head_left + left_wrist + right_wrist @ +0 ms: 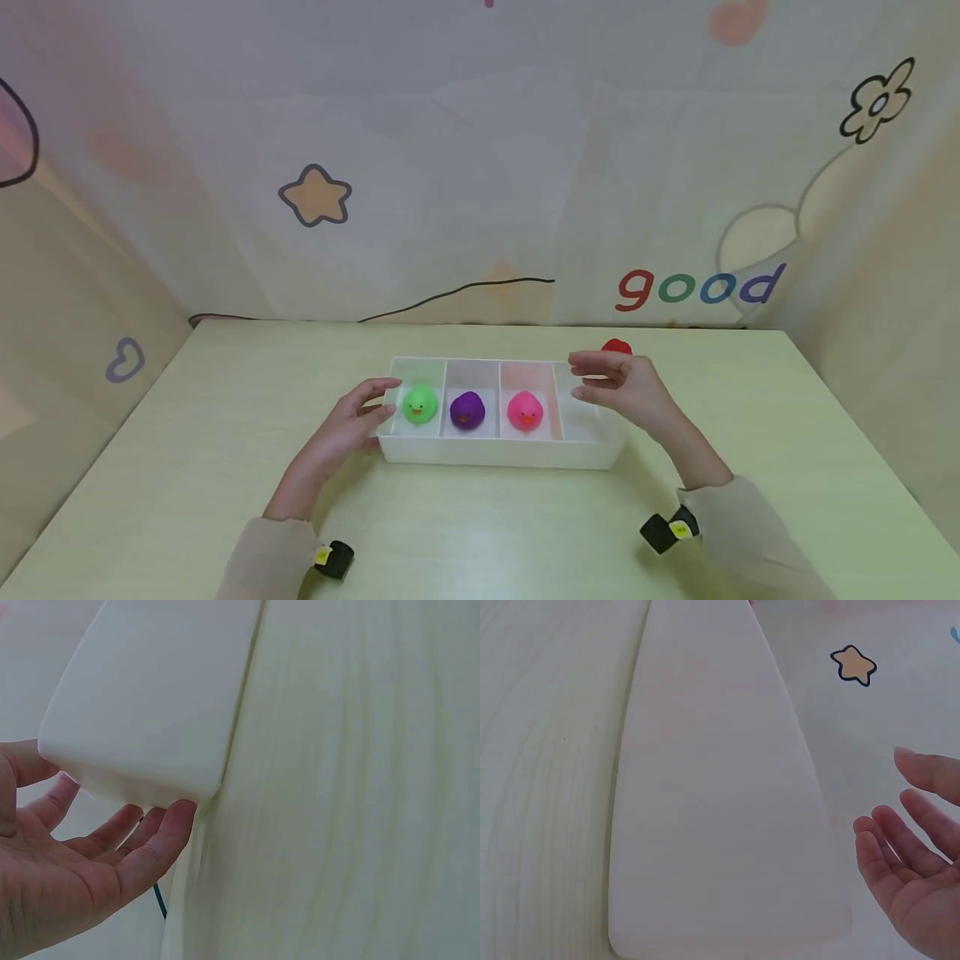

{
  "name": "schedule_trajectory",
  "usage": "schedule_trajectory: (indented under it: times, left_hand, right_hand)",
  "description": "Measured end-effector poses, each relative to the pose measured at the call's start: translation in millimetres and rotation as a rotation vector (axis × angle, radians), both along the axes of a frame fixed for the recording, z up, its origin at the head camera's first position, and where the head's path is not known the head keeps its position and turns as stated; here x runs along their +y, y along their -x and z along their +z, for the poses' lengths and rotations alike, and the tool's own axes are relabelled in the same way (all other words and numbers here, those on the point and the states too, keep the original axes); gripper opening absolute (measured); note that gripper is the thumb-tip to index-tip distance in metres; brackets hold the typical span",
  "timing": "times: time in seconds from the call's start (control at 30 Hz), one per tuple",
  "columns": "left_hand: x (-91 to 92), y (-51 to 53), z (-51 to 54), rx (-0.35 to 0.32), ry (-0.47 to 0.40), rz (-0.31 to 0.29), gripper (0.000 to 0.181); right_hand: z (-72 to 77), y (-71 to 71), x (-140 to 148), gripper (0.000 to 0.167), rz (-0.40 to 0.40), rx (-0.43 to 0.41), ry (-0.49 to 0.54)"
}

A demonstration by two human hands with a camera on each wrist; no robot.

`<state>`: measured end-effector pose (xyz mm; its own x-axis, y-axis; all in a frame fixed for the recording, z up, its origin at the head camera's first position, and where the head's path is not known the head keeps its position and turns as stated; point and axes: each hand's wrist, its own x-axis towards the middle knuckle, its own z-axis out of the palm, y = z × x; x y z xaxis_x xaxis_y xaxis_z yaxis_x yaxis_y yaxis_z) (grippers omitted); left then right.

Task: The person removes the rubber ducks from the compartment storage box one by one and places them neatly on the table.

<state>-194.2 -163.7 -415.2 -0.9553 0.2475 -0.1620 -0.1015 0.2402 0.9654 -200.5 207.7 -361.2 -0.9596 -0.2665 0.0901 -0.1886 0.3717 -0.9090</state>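
A white tray (491, 452) with a row of compartments sits on the table. Three small round duck toys with beaks lie in it: a green duck (420, 405), a purple duck (467, 410) and a pink duck (525, 411), one per compartment. My left hand (355, 415) holds the tray's left end, its fingers against the end wall (135, 784). Over the rightmost compartment hovers my right hand (618, 387), its fingers loosely bent and nothing in them in the right wrist view. Behind it shows the top of a red object (617, 345), mostly hidden.
The pale wooden table (480, 533) runs back to a printed cloth wall (450, 167) with a star and the word "good". More cloth rises along both sides. Each wrist wears a black device, such as the left device (334, 560).
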Motion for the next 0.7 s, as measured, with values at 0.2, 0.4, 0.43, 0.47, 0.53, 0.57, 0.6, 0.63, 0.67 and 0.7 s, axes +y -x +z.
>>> schedule_trajectory:
  times: [0.2,0.4,0.43,0.47,0.53,0.57,0.6,0.63,0.67,0.7]
  left_hand:
    - [-0.9,0.1,0.8,-0.009,-0.002,0.010,0.041]
    - [-1.5,0.5,0.4,-0.009,-0.017,0.005,0.041]
    - [-1.6,0.5,0.2,-0.006,-0.020,0.002,0.041]
    - [-1.5,0.4,0.2,-0.005,-0.021,0.002,0.040]
    - [-1.7,0.0,0.1,-0.001,-0.021,-0.003,0.041]
    - [-1.7,-0.2,0.1,0.000,-0.022,-0.003,0.040]
    - [-1.5,-0.4,0.1,0.002,-0.022,-0.003,0.040]
    - [-1.3,-0.7,0.1,0.004,-0.024,-0.004,0.040]
    - [-1.2,-0.8,-0.2,0.004,-0.025,-0.005,0.040]
    - [-1.0,-0.8,-0.6,0.006,-0.026,-0.007,0.040]
  right_hand:
    - [-3.8,-2.6,-20,0.044,0.068,0.005,-0.021]
    - [-10.4,-1.6,-35,0.041,0.086,0.028,-0.095]
    - [-11.3,-1.5,-37,0.041,0.083,0.037,-0.122]
    - [-12.4,-1.3,-39,0.041,0.078,0.047,-0.150]
    - [-13.9,-1.3,-43,0.041,0.071,0.059,-0.209]
    - [-14.4,-1.3,-45,0.041,0.068,0.068,-0.244]
    - [-14.9,-1.3,-47,0.040,0.065,0.076,-0.274]
    - [-15.0,-1.3,-49,0.040,0.065,0.082,-0.298]
    - [-15.4,-1.3,-51,0.041,0.066,0.088,-0.321]
    - [-15.6,-1.3,-53,0.041,0.071,0.096,-0.342]
